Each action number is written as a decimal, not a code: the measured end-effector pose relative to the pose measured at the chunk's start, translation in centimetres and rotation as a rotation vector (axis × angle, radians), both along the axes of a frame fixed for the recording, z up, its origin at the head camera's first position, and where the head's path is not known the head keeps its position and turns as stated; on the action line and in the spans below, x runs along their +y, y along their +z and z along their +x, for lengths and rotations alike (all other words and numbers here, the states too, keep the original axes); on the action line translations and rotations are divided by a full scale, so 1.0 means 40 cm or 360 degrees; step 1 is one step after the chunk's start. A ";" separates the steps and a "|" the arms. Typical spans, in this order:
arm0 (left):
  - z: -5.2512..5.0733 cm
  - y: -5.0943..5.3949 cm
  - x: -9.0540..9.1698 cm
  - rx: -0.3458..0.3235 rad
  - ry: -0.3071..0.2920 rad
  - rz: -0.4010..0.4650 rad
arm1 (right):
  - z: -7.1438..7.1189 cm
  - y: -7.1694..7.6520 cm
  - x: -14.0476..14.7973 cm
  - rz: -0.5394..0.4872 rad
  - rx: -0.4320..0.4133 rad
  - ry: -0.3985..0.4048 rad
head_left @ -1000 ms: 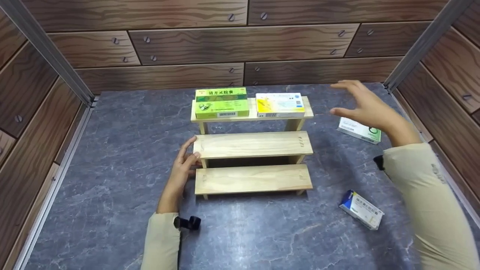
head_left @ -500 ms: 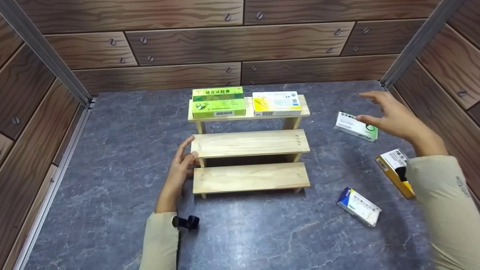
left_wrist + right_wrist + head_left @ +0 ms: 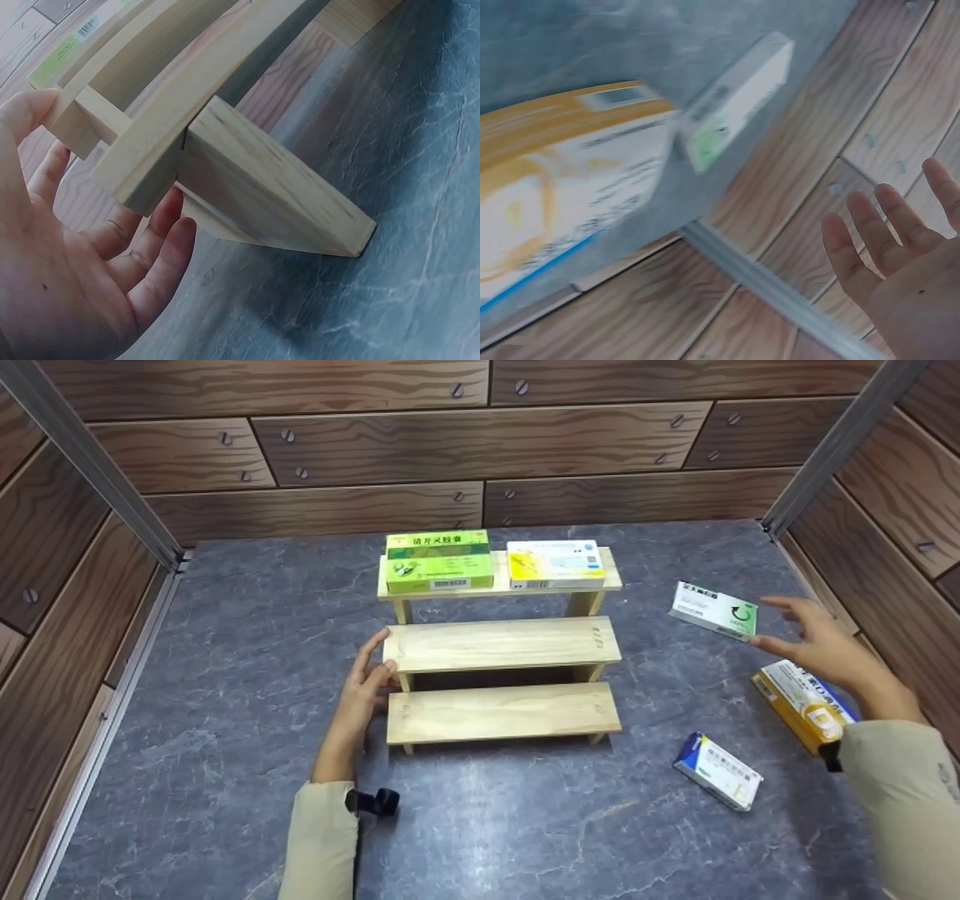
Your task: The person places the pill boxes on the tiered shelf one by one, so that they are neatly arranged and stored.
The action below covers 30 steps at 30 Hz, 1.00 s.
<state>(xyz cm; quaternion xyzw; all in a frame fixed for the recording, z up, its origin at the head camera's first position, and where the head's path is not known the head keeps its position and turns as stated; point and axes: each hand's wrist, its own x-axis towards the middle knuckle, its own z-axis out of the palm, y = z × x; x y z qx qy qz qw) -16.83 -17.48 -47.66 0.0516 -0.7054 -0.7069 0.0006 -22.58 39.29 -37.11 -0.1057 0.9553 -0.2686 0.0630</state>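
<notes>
A three-step wooden shelf stands on the dark marbled surface. My left hand grips the left end of its middle step; the left wrist view shows the thumb and fingers of this hand around the wooden ends. My right hand, fingers apart and holding nothing, hovers beside a white-green box and over the far side of an orange-white box. In the right wrist view, that hand is clear of the orange-white box and white-green box.
On the top step lie a green box at left and a white-yellow box at right. A blue-white box lies right of the shelf, nearer the front. Wood-patterned walls enclose the back and sides.
My right hand has moved right and toward the front, away from above the white-green box, and the orange-white box has come into view. My left hand stays on the shelf.
</notes>
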 end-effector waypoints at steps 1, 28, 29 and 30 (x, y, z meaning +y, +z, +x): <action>0.000 0.001 0.000 -0.0002 0.0002 -0.0002 | 0.004 -0.010 0.012 -0.0004 -0.0022 -0.0016; 0.000 -0.005 -0.002 0.0004 -0.0024 -0.0036 | 0.061 -0.168 0.194 0.0255 -0.0461 -0.0286; 0.000 -0.004 -0.002 0.0002 -0.0021 -0.0036 | 0.062 -0.172 0.196 0.0261 -0.0470 -0.0290; -0.001 -0.004 -0.002 0.0001 -0.0018 -0.0038 | 0.063 -0.177 0.198 0.0264 -0.0475 -0.0293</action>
